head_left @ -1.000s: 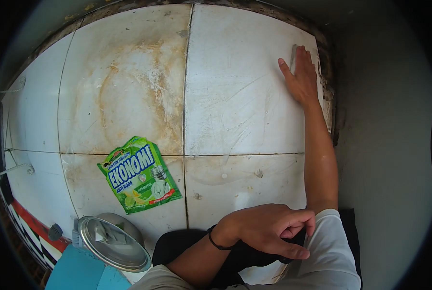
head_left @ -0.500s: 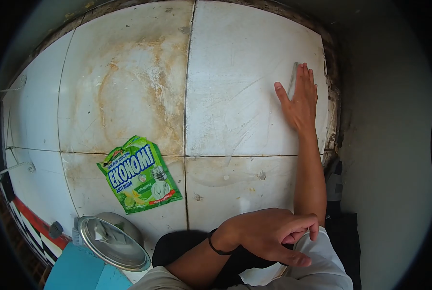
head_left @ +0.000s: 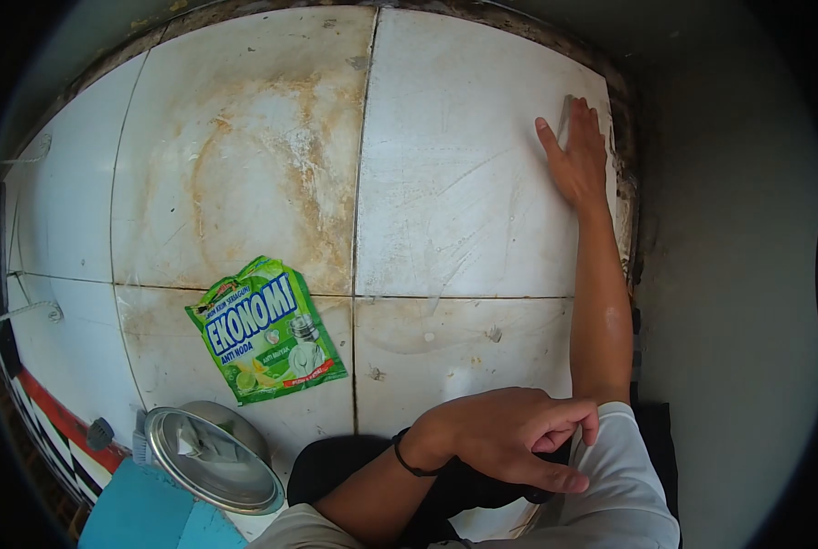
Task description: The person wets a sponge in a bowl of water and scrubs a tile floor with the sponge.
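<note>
My right hand (head_left: 581, 160) lies flat near the right edge of the white tiles (head_left: 455, 192), its thumb spread. Under its palm is a thin pale grey-green thing (head_left: 564, 128); only a narrow edge shows, so I cannot tell its kind. My left hand (head_left: 505, 439), with a black band at the wrist, hangs low in front of me by my right sleeve. Its fingers are loosely curled, the thumb stands apart, and no object shows in it. A green Ekonomi detergent packet (head_left: 267, 334) rests on the tiles left of both hands.
At lower left, a steel bowl or lid (head_left: 215, 457) leans near a turquoise surface (head_left: 139, 508). Grey brush-like bits (head_left: 102, 433) are beside it. Brown stains (head_left: 299, 156) mark the left tile. A grey wall (head_left: 720, 302) rises on the right.
My right hand has slid forward and slightly right over the tile, and the pale thing beneath it has gone along. My left hand has hardly moved.
</note>
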Demonstrator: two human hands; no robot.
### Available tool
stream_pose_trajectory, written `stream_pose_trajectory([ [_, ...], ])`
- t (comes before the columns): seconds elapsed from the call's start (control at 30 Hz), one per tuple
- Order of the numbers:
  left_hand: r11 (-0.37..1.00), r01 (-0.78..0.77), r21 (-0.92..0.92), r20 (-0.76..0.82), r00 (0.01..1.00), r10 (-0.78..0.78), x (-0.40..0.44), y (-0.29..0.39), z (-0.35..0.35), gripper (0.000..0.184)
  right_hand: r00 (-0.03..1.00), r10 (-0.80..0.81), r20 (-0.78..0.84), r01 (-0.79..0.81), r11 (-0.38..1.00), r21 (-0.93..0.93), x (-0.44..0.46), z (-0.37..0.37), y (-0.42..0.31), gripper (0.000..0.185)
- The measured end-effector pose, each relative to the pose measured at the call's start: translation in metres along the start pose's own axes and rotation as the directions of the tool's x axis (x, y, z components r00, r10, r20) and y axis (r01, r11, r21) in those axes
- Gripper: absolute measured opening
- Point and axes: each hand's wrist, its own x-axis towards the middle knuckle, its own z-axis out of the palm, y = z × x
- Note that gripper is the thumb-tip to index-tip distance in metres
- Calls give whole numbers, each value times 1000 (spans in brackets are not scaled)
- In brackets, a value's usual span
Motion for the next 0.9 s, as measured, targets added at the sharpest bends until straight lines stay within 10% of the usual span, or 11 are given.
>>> stream_pose_trajectory([
  [0.33, 999, 18, 47, -4, 1000, -18, 2, -3, 8, 60, 996, -23, 82, 22, 1000, 18, -155, -21, -34, 98],
  [0.9, 999, 11, 35, -30, 999, -10, -1, 3, -2, 58, 1000, 26, -15, -27, 999, -39, 31, 0, 18, 96],
])
